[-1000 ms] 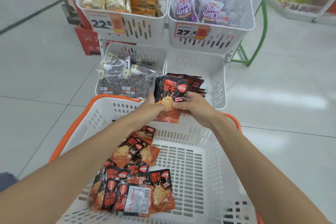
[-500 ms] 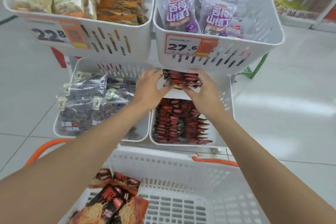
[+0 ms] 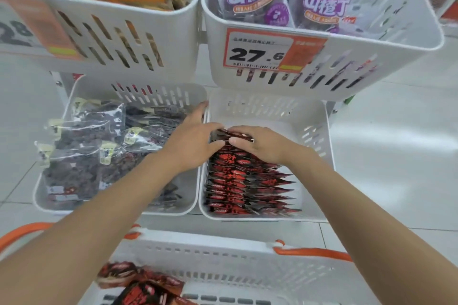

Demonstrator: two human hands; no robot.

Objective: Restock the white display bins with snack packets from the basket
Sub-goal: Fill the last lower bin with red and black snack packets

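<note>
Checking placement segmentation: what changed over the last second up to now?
The packet stack, held between left grip and right grip, moved from above the basket forward and down into the lower right bin, at the far end of the packet row. Nothing let go. The neighbouring bin and the basket's leftover packets are unchanged.

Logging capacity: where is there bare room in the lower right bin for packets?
Bare floor of the lower right bin lies between the right hand and its back wall, plus a strip beside its right wall. Red packets crowd the front.
</note>
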